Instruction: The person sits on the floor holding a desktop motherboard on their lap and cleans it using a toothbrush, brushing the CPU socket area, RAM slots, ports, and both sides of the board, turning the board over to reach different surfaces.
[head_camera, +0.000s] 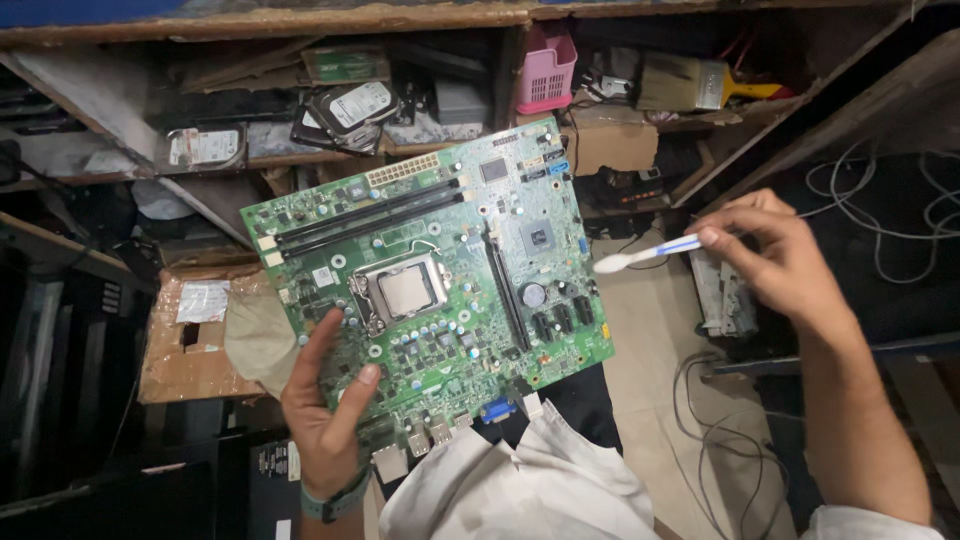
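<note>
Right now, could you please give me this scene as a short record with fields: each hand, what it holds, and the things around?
left hand: grips the lower left edge of a green motherboard, thumb on its face
motherboard: held tilted, processor socket near its middle, blue port on the lower edge
right hand: pinches a toothbrush, white bristle end pointing at the board, apart from it
wrist: green band on the left
behind: hard drives, pink basket, paintbrush on wooden shelves
right side: white cables
</note>
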